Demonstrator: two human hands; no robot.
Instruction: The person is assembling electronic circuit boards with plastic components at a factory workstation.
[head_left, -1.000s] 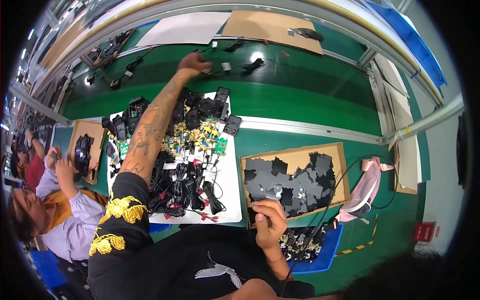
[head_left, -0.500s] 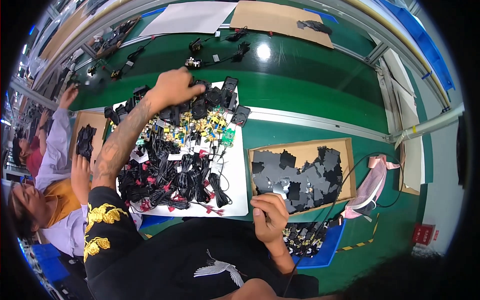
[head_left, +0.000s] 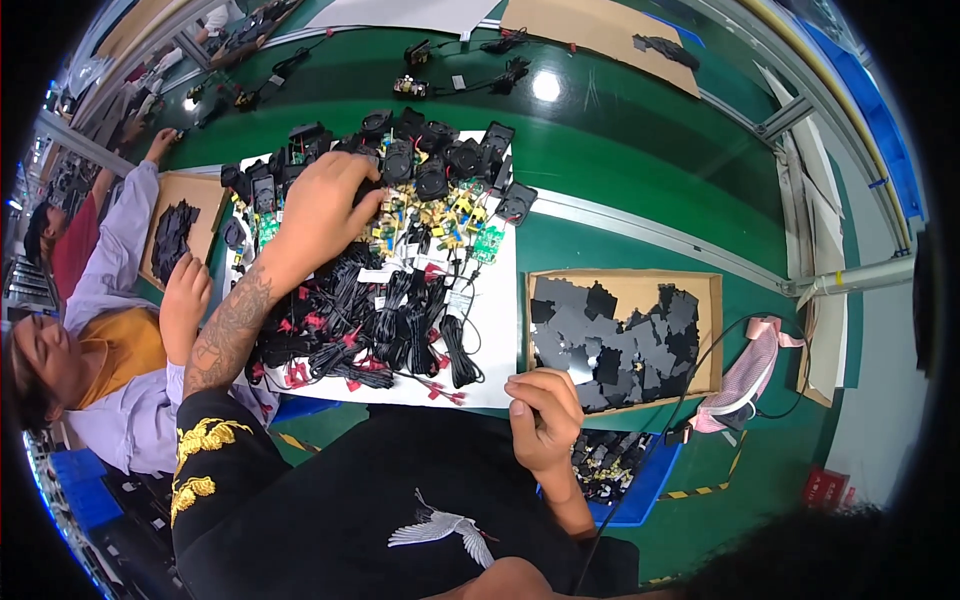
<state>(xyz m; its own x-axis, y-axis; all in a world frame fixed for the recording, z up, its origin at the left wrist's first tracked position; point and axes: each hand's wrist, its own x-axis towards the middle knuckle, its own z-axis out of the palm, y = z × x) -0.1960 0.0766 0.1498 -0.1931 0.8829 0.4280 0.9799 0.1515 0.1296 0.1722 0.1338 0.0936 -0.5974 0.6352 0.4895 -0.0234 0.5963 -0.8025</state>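
Observation:
My left hand (head_left: pixel 330 205) reaches over the rows on a white sheet (head_left: pixel 496 350), its fingers bent down among black plastic housings (head_left: pixel 432 180). Thumb and fingers close around a dark spot there; what they hold is hidden. Below the housings lie small circuit boards (head_left: pixel 488 243) with yellow parts, wired to coiled black cables (head_left: pixel 388 335) with red ends. My right hand (head_left: pixel 548 415) hovers at the near left corner of a shallow cardboard box (head_left: pixel 712 345) heaped with dark grey cut sheets (head_left: pixel 610 345). Its fingers are curled toward the thumb; anything inside them is not visible.
A blue bin (head_left: pixel 650 495) of small parts sits below the box. To the right lies a pink mesh pouch (head_left: pixel 740 385) beside a black cable. Another person (head_left: pixel 120 390) works at left, near a second cardboard box (head_left: pixel 207 190). A metal rail (head_left: pixel 640 240) crosses behind.
My left hand has moved nearer, from the far row of housings down toward the circuit boards. My right hand keeps its curled pose. The whole view has shifted slightly.

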